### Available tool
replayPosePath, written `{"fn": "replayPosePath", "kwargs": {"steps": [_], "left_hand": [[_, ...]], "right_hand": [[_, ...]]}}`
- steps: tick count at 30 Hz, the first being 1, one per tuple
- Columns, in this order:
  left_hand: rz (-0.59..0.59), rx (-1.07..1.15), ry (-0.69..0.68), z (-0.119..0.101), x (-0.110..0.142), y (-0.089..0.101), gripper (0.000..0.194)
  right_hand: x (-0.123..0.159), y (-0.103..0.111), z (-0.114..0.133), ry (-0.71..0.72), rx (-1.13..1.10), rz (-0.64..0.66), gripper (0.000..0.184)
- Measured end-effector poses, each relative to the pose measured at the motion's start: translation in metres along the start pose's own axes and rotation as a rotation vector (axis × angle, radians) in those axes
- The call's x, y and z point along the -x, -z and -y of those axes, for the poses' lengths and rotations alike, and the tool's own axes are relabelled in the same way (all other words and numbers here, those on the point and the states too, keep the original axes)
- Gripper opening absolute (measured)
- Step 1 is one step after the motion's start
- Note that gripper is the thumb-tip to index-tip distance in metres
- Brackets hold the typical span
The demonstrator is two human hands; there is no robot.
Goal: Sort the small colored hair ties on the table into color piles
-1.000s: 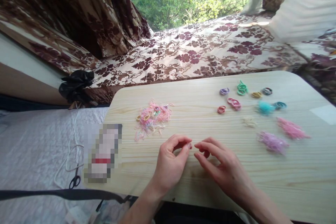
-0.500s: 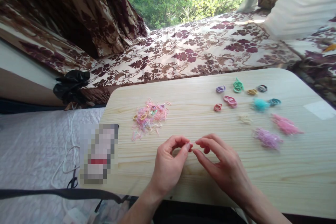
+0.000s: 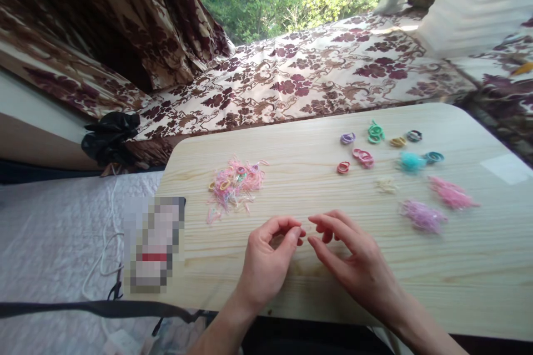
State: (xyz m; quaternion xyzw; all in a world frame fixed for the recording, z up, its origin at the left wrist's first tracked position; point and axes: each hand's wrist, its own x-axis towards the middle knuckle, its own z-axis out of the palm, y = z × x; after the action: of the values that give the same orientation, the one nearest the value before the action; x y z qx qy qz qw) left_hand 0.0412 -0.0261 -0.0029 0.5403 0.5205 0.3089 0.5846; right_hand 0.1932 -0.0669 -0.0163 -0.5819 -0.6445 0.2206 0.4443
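Observation:
Over the near middle of the wooden table, my left hand (image 3: pixel 268 258) is closed in a pinch, thumb against fingers; whatever lies between them is too small to make out. My right hand (image 3: pixel 356 258) faces it a short gap away, thumb and forefinger apart with nothing visible between them. Beyond my left hand lies a mixed heap of small elastic bands (image 3: pixel 237 183), mostly pink, with a few thicker hair ties in it. Past my right hand are a purple bunch of bands (image 3: pixel 423 216), a pink bunch (image 3: pixel 453 193), a turquoise bunch (image 3: pixel 411 162) and a small cream bunch (image 3: pixel 386 184).
Hair ties sit sorted by colour at the back right: green (image 3: pixel 376 133), purple (image 3: pixel 347 138), pink (image 3: pixel 363 158), red (image 3: pixel 343 167), yellow (image 3: pixel 397 142), dark (image 3: pixel 414 136) and teal (image 3: pixel 434 157). A blurred-out object (image 3: pixel 156 247) lies at the table's left edge.
My right hand's fingertips have drawn slightly away from my left hand, widening the gap. My left hand keeps its pinch. The whole view has shifted a little.

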Motion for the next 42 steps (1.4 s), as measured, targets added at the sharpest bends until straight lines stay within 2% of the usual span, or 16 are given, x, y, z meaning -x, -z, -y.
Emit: {"fn": "replayPosePath", "kwargs": {"steps": [5,9,16,21,24,30,33,38,42], "left_hand": [[0.006,0.003,-0.005,-0.001,0.0,-0.002,0.015],[0.017,-0.021,-0.013,-0.001,0.0,-0.003,0.015],[-0.079,-0.356,-0.36,0.006,-0.005,0.006,0.012],[-0.12,-0.668,-0.555,0.017,-0.01,0.009,0.016],[-0.132,-0.832,-0.626,0.022,-0.01,0.007,0.021],[-0.101,-0.893,-0.644,0.024,-0.01,0.005,0.02],[-0.079,-0.88,-0.642,0.025,-0.011,0.006,0.019],[-0.071,-0.862,-0.649,0.029,-0.012,0.007,0.017],[-0.062,-0.86,-0.651,0.029,-0.012,0.007,0.017]], "right_hand": [[0.0,0.0,0.0,0.011,0.002,0.003,0.011],[-0.001,0.003,0.002,-0.017,-0.035,0.025,0.014],[0.002,0.013,-0.003,-0.053,-0.009,-0.008,0.013],[0.008,0.027,-0.013,-0.049,0.074,-0.06,0.01],[0.015,0.04,-0.018,-0.037,0.181,-0.113,0.01],[0.032,0.078,-0.029,-0.071,0.418,-0.265,0.005],[0.039,0.099,-0.038,-0.116,0.532,-0.32,0.01],[0.046,0.123,-0.048,-0.189,0.736,-0.332,0.018],[0.049,0.13,-0.052,-0.154,0.802,-0.297,0.018]]}}
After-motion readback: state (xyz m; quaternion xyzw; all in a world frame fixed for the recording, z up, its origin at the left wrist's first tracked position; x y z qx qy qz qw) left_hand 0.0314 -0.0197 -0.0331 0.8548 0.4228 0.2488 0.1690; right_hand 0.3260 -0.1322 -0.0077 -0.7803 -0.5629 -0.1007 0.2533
